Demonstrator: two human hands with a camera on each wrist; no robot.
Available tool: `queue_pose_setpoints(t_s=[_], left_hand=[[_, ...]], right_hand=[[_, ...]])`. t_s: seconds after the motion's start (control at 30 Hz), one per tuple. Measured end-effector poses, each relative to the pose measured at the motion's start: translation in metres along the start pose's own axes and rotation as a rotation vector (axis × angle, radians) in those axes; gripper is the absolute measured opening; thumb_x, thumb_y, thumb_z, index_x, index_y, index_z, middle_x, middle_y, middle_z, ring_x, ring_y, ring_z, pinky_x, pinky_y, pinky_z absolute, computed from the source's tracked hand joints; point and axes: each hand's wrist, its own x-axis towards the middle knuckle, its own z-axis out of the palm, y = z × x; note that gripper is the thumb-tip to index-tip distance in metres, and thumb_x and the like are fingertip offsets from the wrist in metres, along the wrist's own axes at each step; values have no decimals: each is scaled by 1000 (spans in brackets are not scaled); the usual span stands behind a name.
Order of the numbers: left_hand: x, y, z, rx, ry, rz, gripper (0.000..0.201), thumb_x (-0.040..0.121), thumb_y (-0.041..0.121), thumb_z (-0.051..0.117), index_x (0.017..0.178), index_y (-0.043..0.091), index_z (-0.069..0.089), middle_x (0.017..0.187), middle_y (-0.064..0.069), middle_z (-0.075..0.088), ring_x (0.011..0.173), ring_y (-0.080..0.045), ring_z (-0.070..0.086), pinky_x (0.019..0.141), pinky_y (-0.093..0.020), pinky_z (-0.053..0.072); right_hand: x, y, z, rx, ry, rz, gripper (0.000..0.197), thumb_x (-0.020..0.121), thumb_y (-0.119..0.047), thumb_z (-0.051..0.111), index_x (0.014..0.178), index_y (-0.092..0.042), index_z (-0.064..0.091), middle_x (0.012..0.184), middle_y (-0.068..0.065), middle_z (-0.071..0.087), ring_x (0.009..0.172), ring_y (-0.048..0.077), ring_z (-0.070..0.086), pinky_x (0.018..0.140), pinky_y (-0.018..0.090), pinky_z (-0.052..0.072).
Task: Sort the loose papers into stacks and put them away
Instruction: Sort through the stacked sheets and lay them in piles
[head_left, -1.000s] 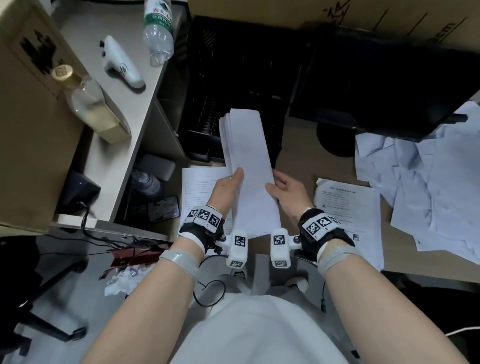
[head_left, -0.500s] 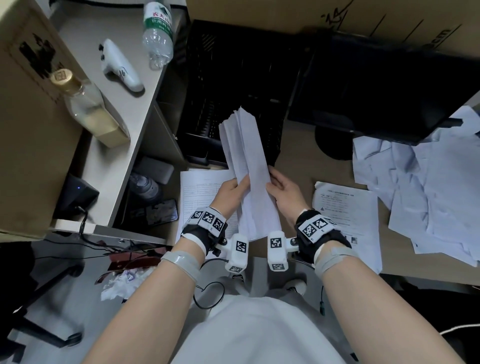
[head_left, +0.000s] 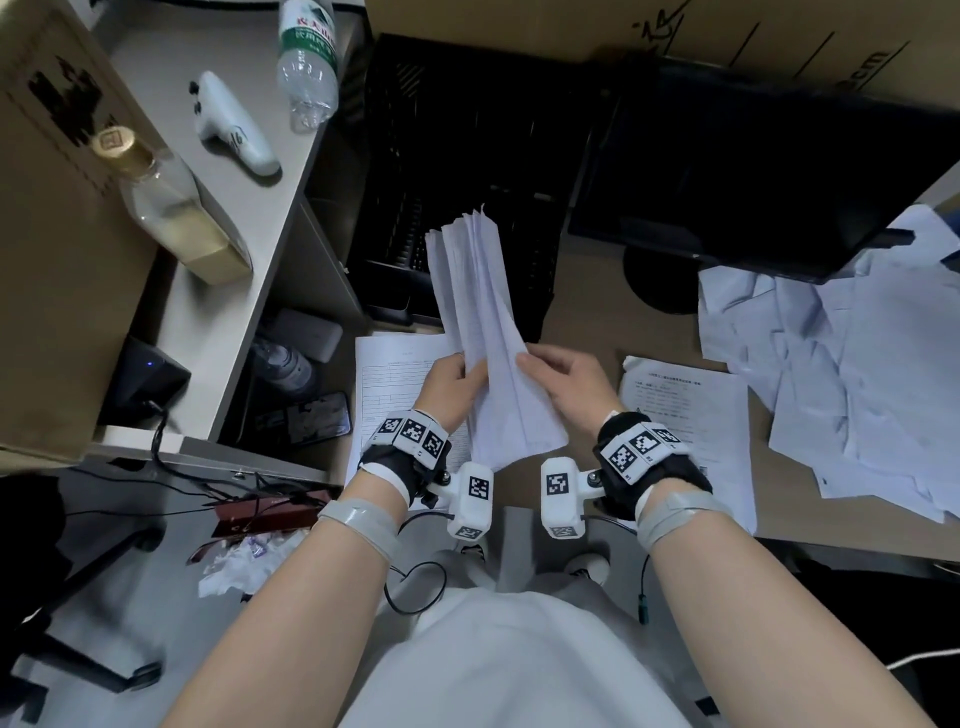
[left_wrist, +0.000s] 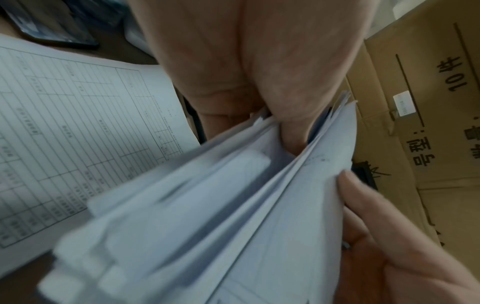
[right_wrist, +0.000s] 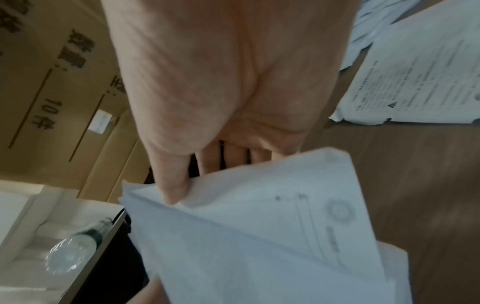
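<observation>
Both hands, left hand (head_left: 453, 387) and right hand (head_left: 569, 382), clamp one sheaf of papers (head_left: 485, 332) mid-squaring; next, I judge, it needs laying on the desk (head_left: 597, 317).

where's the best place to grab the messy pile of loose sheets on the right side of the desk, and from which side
Probably take the messy pile by its near edge, coming from the front. There the sheets fan out over the desk, so fingers could slide under them. The back of the pile tucks under the black monitor, which blocks a reach from behind. Both hands are busy now with the held stack.
</observation>
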Motion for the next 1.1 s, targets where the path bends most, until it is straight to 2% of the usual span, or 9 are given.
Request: queue_pose_setpoints(t_s=[0.07,0.13,0.2,0.27,0.37,0.47,0.63,0.83,1.1], left_hand=[[-2,-1,0,-17,15,-5,37,99,32,57,99,-4,66,98,-15,72,89,-24,66,83,-37,54],[-4,-1,1,-63,8,-28,53,95,47,60,102,-5,67,96,-12,71,87,-22,65,85,-37,53],[-8,2,3,-120,-20,-61,63,86,61,63,115,5,68,111,-5,72,100,-18,67,94,-37,50],[-11,4,5,-118,-45,-45,51,85,50,71,118,13,68,117,-1,71,107,-14,67,95,-31,51],[-9,0,4,-42,67,-38,17,92,25,69,100,10,68,104,-11,73,94,-26,69,86,-36,56],[-9,-6,2,-58,174,-70,14,93,25,66,85,14,64,94,-13,70,88,-27,66,88,-43,54],[-13,-11,6,-28,143,-37,21,95,21,65,75,19,59,77,-3,63,75,-20,58,72,-29,47],[-12,-20,7,-21,122,-81,17,95,22,66,78,20,61,96,-14,69,88,-25,64,86,-37,53],[-3,-39,8,-31,197,-162,14,91,24,66,97,11,69,98,-10,73,97,-31,69,93,-47,55]], right_hand=[[-4,1,-5,-29,23,-15,15,96,-25,65,108,-19,72,99,-8,73,96,16,69,87,27,56],[-6,3,-8,-40,46,-27,10,96,-23,65,101,-21,74,98,-3,76,94,19,72,87,34,58],[-6,6,-8,-33,46,-27,9,95,-20,66,99,-22,74,98,-2,77,92,17,73,87,37,59],[-6,7,-8,-32,41,-16,10,95,-18,66,96,-25,72,97,-2,76,89,17,74,85,37,60],[-3,14,-12,-42,122,10,8,96,-20,63,98,-22,70,102,2,75,93,20,73,86,38,59],[1,33,-26,-133,298,94,20,96,-22,57,107,-10,69,107,5,72,93,21,68,83,34,54],[-1,58,-37,-258,365,164,23,95,-20,54,98,-5,70,99,13,71,88,30,62,74,32,47],[-2,75,-38,-297,380,203,25,89,-23,57,90,-3,71,89,16,71,77,30,63,69,35,50],[-5,113,-48,-335,414,335,27,90,-26,58,92,-2,69,93,14,70,87,35,64,83,41,54]])
